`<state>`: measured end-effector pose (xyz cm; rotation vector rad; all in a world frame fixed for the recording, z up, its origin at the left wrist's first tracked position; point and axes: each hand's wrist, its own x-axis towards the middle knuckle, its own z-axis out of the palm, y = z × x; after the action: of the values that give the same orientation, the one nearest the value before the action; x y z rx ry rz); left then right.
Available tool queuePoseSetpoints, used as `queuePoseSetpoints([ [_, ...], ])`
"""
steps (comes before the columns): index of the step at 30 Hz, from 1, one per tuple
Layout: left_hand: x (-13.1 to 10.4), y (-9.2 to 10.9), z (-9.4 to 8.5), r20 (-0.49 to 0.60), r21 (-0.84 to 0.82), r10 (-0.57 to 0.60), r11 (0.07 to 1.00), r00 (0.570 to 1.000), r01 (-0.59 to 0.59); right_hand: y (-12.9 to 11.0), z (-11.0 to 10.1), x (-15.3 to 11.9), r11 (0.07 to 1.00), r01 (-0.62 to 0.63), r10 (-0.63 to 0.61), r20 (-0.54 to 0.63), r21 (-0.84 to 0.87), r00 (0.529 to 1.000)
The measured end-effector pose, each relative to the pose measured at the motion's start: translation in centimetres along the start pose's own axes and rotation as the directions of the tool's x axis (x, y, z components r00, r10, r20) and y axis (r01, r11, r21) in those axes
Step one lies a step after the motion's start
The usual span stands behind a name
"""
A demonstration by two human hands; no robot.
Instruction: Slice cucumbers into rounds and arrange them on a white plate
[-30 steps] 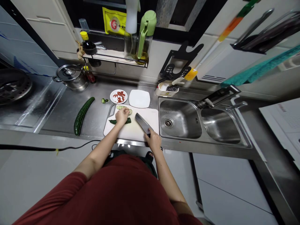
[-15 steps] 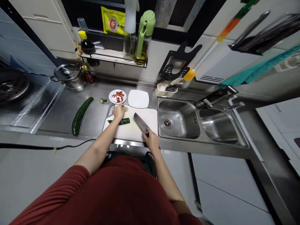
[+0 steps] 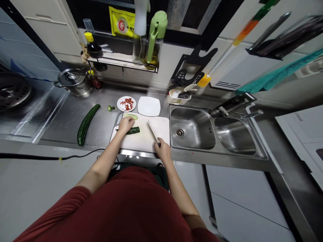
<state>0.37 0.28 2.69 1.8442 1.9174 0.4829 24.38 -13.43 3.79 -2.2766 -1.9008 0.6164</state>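
Note:
On the white cutting board [image 3: 143,141] lies a cut length of cucumber [image 3: 133,130], partly under my left hand [image 3: 126,125], whose fingers are bent over the board; whether they grip anything is hidden. A row of cucumber slices [image 3: 131,116] rests along the board's top edge, just beyond those fingers. My right hand [image 3: 163,149] is closed on the handle of a knife [image 3: 152,131], its blade upright on edge and pointing away over the board, apart from the cucumber.
Behind the board are a plate of chopped red pieces [image 3: 127,104] and a white plate [image 3: 149,106]. A whole cucumber [image 3: 87,126] and small cucumber ends [image 3: 110,108] lie left. The sink [image 3: 193,129] is right, a steel pot [image 3: 75,82] back left.
My left hand has drawn back from the slices toward me, over the cucumber piece, uncovering the slices. The knife has turned from showing its flat side to standing on edge.

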Motion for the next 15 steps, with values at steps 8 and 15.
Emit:
queuePoseSetpoints([
  [8, -2.3, -0.7, -0.1, 0.077, -0.042, 0.095, 0.995, 0.992, -0.092, -1.0, 0.0, 0.7, 1.000, -0.005, 0.006, 0.062, -0.016, 0.998],
  [15, -2.8, -0.7, -0.4, 0.124, -0.058, 0.112, 0.993, 0.986, -0.106, -1.4, 0.1, 0.7, 0.999, 0.001, 0.002, 0.093, -0.041, 0.996],
])
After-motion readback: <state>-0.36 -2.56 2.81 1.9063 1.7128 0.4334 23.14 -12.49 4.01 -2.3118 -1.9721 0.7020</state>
